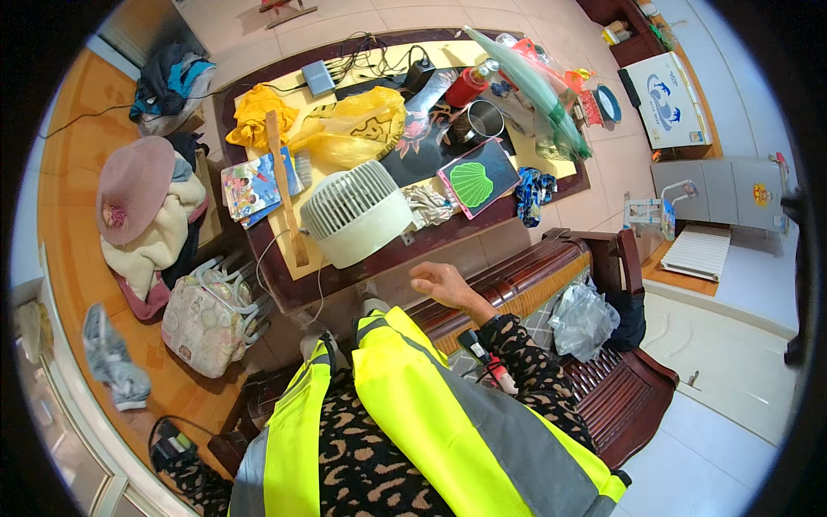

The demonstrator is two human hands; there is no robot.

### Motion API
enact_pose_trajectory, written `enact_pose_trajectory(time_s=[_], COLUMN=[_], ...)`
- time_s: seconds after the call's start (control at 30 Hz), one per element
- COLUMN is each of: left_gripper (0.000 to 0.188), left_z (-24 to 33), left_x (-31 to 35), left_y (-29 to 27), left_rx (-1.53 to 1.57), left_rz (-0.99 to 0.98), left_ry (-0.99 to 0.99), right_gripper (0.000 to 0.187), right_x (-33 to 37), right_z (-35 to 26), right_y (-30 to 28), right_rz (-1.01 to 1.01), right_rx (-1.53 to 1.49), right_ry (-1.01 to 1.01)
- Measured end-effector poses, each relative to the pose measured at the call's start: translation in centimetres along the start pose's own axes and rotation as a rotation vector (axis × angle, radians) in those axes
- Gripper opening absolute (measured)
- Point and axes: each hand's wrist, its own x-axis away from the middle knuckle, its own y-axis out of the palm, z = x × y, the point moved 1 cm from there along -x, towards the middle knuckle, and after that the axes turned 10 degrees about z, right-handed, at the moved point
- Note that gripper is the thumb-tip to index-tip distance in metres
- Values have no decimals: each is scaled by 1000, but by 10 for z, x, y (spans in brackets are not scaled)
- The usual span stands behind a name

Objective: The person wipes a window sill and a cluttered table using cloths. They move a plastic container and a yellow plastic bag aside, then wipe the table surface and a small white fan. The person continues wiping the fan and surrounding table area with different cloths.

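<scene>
My right hand reaches out over the front edge of the low table, fingers apart and loosely bent, holding nothing. Closest to it is a white fan with a slatted grille, lying on the table at its near side, not touched by the hand. A black and red device is strapped at my right forearm. At the lower left only my left sleeve and a dark wrist device show; my left hand is not visible.
Yellow bags, booklets, a wooden strip, a metal mug and a green-shell board cover the table. A wooden bench stands right. Left are a pink hat and a patterned bag.
</scene>
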Motion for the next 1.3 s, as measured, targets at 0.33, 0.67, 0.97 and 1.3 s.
enact_pose_trajectory(time_s=[0.33, 0.67, 0.97, 1.3], left_gripper=[47, 44, 49, 40], left_z=[93, 188, 289, 331], left_x=[91, 163, 216, 228], left_y=[171, 263, 379, 436], left_rx=[516, 686, 673, 616], left_rz=[-419, -811, -987, -1045], left_ry=[-468, -1030, -1170, -1226], right_gripper=[37, 47, 45, 34], right_x=[-10, -116, -224, -235], right_z=[144, 244, 279, 263], right_y=[-34, -70, -147, -169], right_rz=[447, 760, 891, 760], right_rx=[143, -372, -1013, -1520], right_ry=[211, 461, 576, 511])
